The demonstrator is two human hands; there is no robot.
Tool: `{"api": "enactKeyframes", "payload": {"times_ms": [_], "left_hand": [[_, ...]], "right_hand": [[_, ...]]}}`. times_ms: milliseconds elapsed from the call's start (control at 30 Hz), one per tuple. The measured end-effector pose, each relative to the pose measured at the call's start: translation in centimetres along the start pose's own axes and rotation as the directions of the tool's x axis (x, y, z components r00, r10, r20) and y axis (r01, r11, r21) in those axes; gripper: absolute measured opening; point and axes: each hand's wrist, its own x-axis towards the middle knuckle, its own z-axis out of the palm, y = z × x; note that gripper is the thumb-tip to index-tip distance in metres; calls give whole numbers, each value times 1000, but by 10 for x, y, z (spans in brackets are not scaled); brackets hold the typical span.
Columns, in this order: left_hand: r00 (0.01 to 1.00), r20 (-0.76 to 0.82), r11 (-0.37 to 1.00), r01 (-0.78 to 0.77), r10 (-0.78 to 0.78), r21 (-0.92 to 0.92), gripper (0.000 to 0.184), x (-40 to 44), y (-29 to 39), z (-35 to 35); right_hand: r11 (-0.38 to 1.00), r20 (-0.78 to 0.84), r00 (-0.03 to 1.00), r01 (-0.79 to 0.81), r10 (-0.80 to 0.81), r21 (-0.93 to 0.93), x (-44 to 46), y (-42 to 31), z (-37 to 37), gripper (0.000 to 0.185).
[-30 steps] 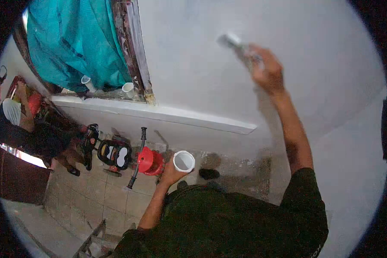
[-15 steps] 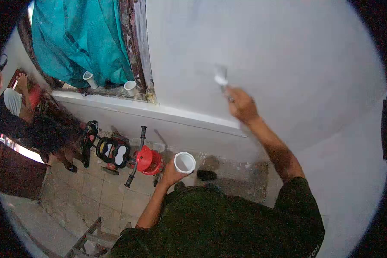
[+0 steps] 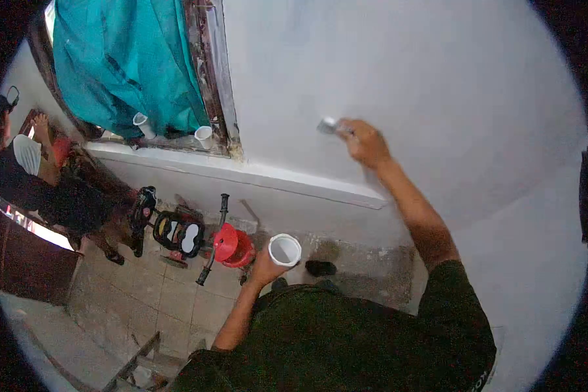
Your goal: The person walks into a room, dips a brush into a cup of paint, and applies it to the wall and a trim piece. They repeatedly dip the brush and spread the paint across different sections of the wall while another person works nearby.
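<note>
My right hand (image 3: 367,145) is closed round the handle of a paintbrush (image 3: 326,125), whose bristles point left at the white wall (image 3: 405,72). Whether the bristles touch the wall I cannot tell. Low in front of my body, my left hand (image 3: 266,266) grips a white plastic cup (image 3: 285,250) from its left side. The cup's open mouth faces up toward me, and its inside looks pale.
A ledge (image 3: 294,178) runs under a window hung with a teal cloth (image 3: 124,65); two white cups (image 3: 204,136) stand on the sill. Ride-on toys (image 3: 232,245) occupy the tiled floor. Another person (image 3: 29,153) is at the left. A ladder-like frame (image 3: 137,359) is at lower left.
My right hand has turned the paintbrush from pointing up to pointing left, with its tip slightly lower. My left hand still holds the cup in nearly the same place.
</note>
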Motion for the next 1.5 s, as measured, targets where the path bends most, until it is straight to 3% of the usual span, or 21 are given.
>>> {"api": "enactKeyframes", "payload": {"times_ms": [100, 167, 267, 367, 500, 533, 567, 667, 700, 733, 833, 867, 933, 967, 1133, 1233, 1300, 1333, 1400, 1433, 1500], "left_hand": [[999, -35, 999, -7, 6, -47, 89, -1, -11, 0], [998, -61, 1000, -11, 10, -18, 90, -3, -13, -2], [999, -36, 1000, -5, 5, -1, 92, -2, -3, -6], [1000, -25, 1000, -14, 15, 7, 91, 1, -2, -5], [995, -76, 997, -58, 62, 54, 89, 4, 0, -1], [998, -49, 999, -45, 45, -8, 89, 3, 1, -2], [999, -24, 997, -32, 30, -69, 89, 3, 2, -3], [999, 5, 998, 54, -53, -31, 92, 3, -17, 2], [999, 2, 998, 52, -52, -31, 92, 3, -13, 0], [999, 2, 999, 37, -37, -35, 92, 0, -6, -1], [998, -44, 998, -56, 55, -21, 87, -4, -12, -2], [987, -85, 991, -134, 133, -3, 82, -5, -12, -4], [991, -66, 994, -113, 113, 13, 82, -8, -9, -9], [994, -46, 995, -94, 95, 24, 82, -10, -6, -10], [996, -70, 998, -47, 50, 38, 81, -11, -13, -8], [993, -81, 995, -79, 83, 61, 82, -7, -30, -2], [990, -89, 992, -108, 113, 57, 83, -4, -37, -1], [994, -73, 997, -80, 82, 23, 84, -4, -33, -1], [997, -57, 999, -53, 52, -15, 85, -5, -27, 1], [997, -45, 996, -62, 59, -60, 85, -5, -24, 1], [997, -37, 991, -76, 73, -106, 86, -4, -25, 1]], "right_hand": [[988, -244, 959, 126, -143, -85, 41, -20, -86, 30], [956, -465, 841, 195, -277, -217, 66, -17, -132, 33], [877, -597, 672, 175, -438, -447, 97, -26, -197, 31], [862, -599, 656, 167, -459, -478, 97, -40, -206, 29], [905, -437, 823, 199, -363, -377, 55, -29, -113, 36], [939, -320, 894, 241, -314, -247, 39, -32, -87, 36], [918, -269, 889, 307, -370, -250, 22, -21, -48, 48], [963, -127, 958, 264, -256, 52, -34, -29, 35, 37], [984, -1, 987, 158, -158, 85, -48, -26, 66, 33], [983, -3, 987, 161, -161, 86, -58, -23, 85, 33], [995, 187, 981, -74, 59, 73, -63, -27, 101, 31], [994, 183, 981, -72, 57, 78, -57, -28, 95, 31], [1000, 158, 987, 17, -17, -3, -41, -20, 78, 30], [997, 168, 983, -76, 70, 31, -24, -19, 61, 29], [987, -217, 964, 135, -152, -88, 61, -33, -64, 29], [927, -397, 853, 231, -339, -295, 112, -31, -137, 32], [867, -562, 669, 285, -486, -410, 144, -41, -186, 33], [834, -584, 618, 240, -525, -496, 154, -34, -204, 32], [853, -655, 557, 237, -512, -465, 159, -80, -222, 6], [852, -654, 556, 239, -513, -465, 159, -75, -215, 6], [752, -526, 571, 280, -630, -597, 156, -59, -189, 33]]}}
